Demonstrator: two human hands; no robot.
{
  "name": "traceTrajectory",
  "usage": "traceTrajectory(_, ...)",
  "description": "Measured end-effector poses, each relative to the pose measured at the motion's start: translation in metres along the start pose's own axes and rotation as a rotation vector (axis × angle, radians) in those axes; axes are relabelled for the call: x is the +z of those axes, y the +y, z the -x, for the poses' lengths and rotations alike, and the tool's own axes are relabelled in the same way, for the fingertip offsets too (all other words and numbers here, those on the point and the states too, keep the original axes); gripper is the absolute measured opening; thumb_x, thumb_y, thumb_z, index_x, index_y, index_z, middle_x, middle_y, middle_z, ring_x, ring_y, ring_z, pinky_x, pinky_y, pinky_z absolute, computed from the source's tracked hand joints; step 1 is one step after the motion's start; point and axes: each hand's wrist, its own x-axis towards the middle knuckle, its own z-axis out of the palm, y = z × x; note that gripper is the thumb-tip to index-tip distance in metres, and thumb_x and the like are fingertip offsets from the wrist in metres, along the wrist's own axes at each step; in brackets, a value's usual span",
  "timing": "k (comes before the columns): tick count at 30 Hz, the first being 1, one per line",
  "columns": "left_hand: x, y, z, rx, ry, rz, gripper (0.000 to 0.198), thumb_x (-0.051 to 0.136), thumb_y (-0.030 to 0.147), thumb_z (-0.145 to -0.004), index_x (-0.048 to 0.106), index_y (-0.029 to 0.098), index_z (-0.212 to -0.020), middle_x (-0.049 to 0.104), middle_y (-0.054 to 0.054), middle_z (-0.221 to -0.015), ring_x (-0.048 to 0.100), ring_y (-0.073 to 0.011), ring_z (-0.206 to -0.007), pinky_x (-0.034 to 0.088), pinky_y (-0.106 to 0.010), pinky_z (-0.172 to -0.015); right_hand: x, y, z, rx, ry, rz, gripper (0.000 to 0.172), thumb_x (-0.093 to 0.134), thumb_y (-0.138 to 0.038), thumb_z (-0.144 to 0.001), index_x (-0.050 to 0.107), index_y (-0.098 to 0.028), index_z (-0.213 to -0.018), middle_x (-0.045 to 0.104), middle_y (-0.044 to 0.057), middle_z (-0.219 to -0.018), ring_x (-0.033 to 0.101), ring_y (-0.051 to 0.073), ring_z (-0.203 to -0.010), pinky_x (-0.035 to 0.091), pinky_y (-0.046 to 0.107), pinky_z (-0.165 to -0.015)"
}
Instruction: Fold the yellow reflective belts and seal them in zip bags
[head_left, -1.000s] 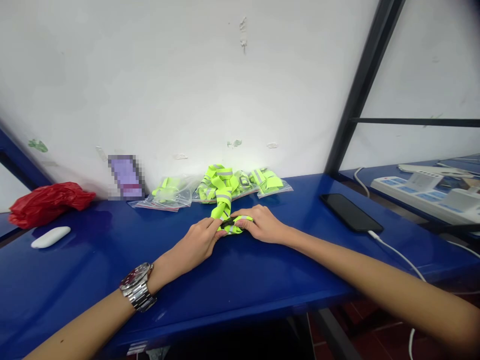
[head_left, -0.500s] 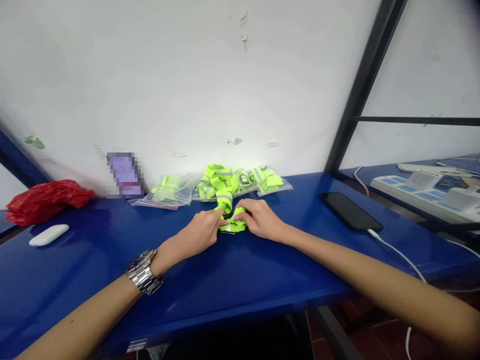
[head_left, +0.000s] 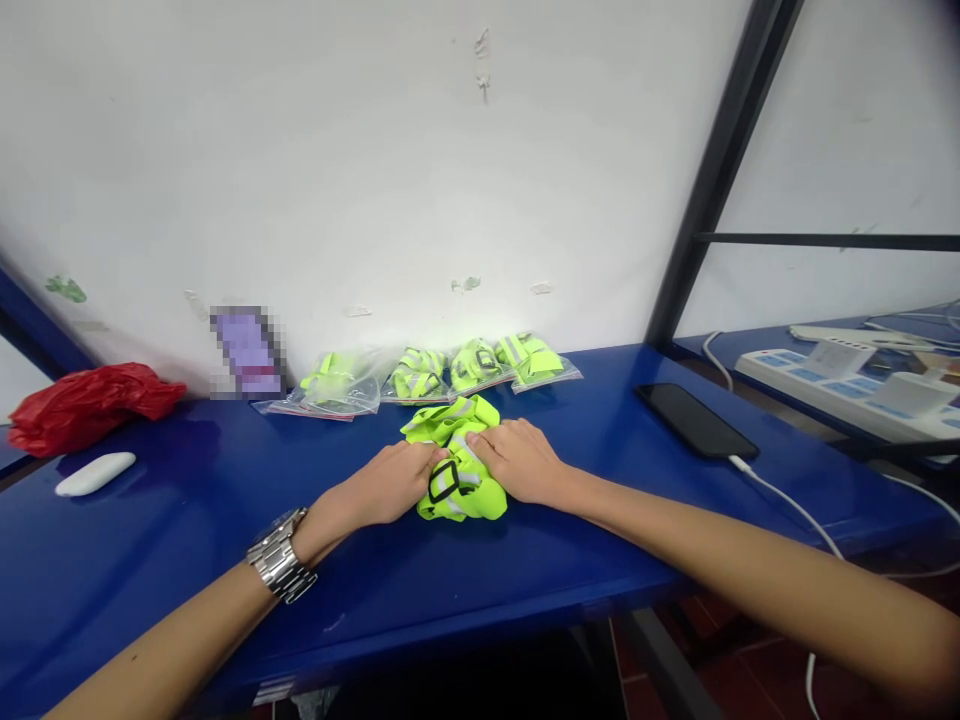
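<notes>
A neon-yellow reflective strap bundle (head_left: pixel 453 460) with grey bands and a black buckle lies bunched on the blue table (head_left: pixel 480 560). My left hand (head_left: pixel 390 485), with a metal watch on its wrist, presses on the bundle's left side with curled fingers. On the bundle's right side my right hand (head_left: pixel 521 460) grips it, fingers closed on the fabric. Behind it, along the wall, lie several clear zip bags (head_left: pixel 420 378) packed with the same yellow straps.
A black phone (head_left: pixel 694 420) on a white cable lies to the right. A white oval object (head_left: pixel 95 473) and a red plastic bag (head_left: pixel 82 402) sit at the far left. A black frame post (head_left: pixel 712 170) rises at the right; a power strip (head_left: pixel 847 390) lies beyond.
The strap that stretched back to the pile by the wall has been pulled toward me and now sits gathered in a wad between both hands.
</notes>
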Motion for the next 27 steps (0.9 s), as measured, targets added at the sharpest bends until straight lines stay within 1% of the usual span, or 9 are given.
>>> traceTrajectory(3,0.004,0.003,0.001,0.018,0.08,0.006,0.033,0.021,0.037,-0.101,0.047,0.022,-0.087,0.058,-0.002,-0.073,0.058,-0.0191,-0.066,0.036,-0.028,-0.061,-0.001,-0.002,0.006,-0.032,0.061,0.179,0.054,0.022,-0.037,-0.101,0.065,-0.016,-0.075,0.066,0.011,-0.08,0.056,0.023,-0.078,0.03,0.032,-0.068)
traceTrajectory(5,0.009,0.004,0.001,0.036,0.205,0.004,0.029,0.025,0.037,-0.101,0.048,0.021,-0.093,0.058,-0.003,-0.083,0.058,-0.0189,-0.071,0.04,-0.028,-0.064,-0.001,-0.003,0.009,-0.049,0.072,0.23,0.051,0.021,-0.034,-0.102,0.066,-0.016,-0.084,0.067,0.013,-0.09,0.057,0.025,-0.087,0.032,0.035,-0.074)
traceTrajectory(8,0.017,0.003,0.001,0.121,0.428,-0.057,0.028,0.029,0.033,-0.101,0.05,0.018,-0.089,0.055,-0.006,-0.088,0.054,-0.0186,-0.074,0.043,-0.03,-0.067,-0.001,-0.004,0.011,-0.048,0.051,0.264,0.049,0.02,-0.032,-0.102,0.064,-0.015,-0.092,0.066,0.014,-0.094,0.058,0.026,-0.088,0.033,0.037,-0.076)
traceTrajectory(11,0.021,0.005,0.008,0.292,0.528,-0.073,0.03,0.027,0.026,-0.101,0.053,0.017,-0.09,0.056,-0.007,-0.086,0.054,-0.0183,-0.079,0.047,-0.031,-0.073,0.0,-0.004,0.012,-0.045,0.032,0.292,0.048,0.018,-0.03,-0.102,0.063,-0.016,-0.093,0.065,0.014,-0.092,0.059,0.027,-0.086,0.035,0.037,-0.074)
traceTrajectory(14,0.019,0.009,0.022,0.397,0.489,-0.102,0.03,0.035,0.033,-0.1,0.051,0.015,-0.117,0.057,-0.012,-0.105,0.056,-0.021,-0.094,0.05,-0.034,-0.082,0.0,-0.001,0.013,-0.057,0.036,0.306,0.042,0.021,-0.027,-0.102,0.061,-0.016,-0.096,0.064,0.013,-0.091,0.058,0.027,-0.084,0.036,0.037,-0.072)
traceTrajectory(17,0.016,0.013,0.032,0.406,0.426,-0.218,0.057,0.047,0.047,-0.094,0.036,0.014,-0.139,0.053,-0.017,-0.122,0.055,-0.0283,-0.108,0.051,-0.042,-0.088,0.002,0.002,0.014,-0.102,0.082,0.318,0.032,0.027,-0.023,-0.1,0.059,-0.016,-0.101,0.062,0.013,-0.092,0.055,0.026,-0.082,0.036,0.036,-0.071)
traceTrajectory(20,0.015,0.015,0.033,0.404,0.402,-0.279,0.057,0.046,0.047,-0.094,0.034,0.014,-0.14,0.052,-0.018,-0.125,0.054,-0.0309,-0.113,0.051,-0.044,-0.09,0.003,0.004,0.013,-0.165,0.191,0.375,0.024,0.034,-0.015,-0.096,0.056,-0.015,-0.104,0.058,0.014,-0.093,0.052,0.025,-0.081,0.037,0.036,-0.069)
traceTrajectory(24,0.014,0.015,0.029,0.394,0.344,-0.262,0.049,0.043,0.045,-0.096,0.038,0.015,-0.135,0.057,-0.016,-0.12,0.057,-0.0296,-0.11,0.052,-0.044,-0.089,0.001,0.006,0.011,-0.302,0.271,0.325,0.028,0.03,-0.006,-0.094,0.056,-0.012,-0.1,0.057,0.015,-0.097,0.052,0.025,-0.085,0.041,0.035,-0.071)
traceTrajectory(27,0.012,0.014,0.027,0.369,0.29,-0.213,0.043,0.041,0.043,-0.098,0.04,0.015,-0.131,0.058,-0.014,-0.116,0.059,-0.0271,-0.105,0.053,-0.043,-0.087,-0.006,0.008,0.015,-0.416,0.218,0.13,0.03,0.029,-0.022,-0.101,0.052,-0.011,-0.116,0.06,0.013,-0.098,0.055,0.023,-0.086,0.046,0.035,-0.075)
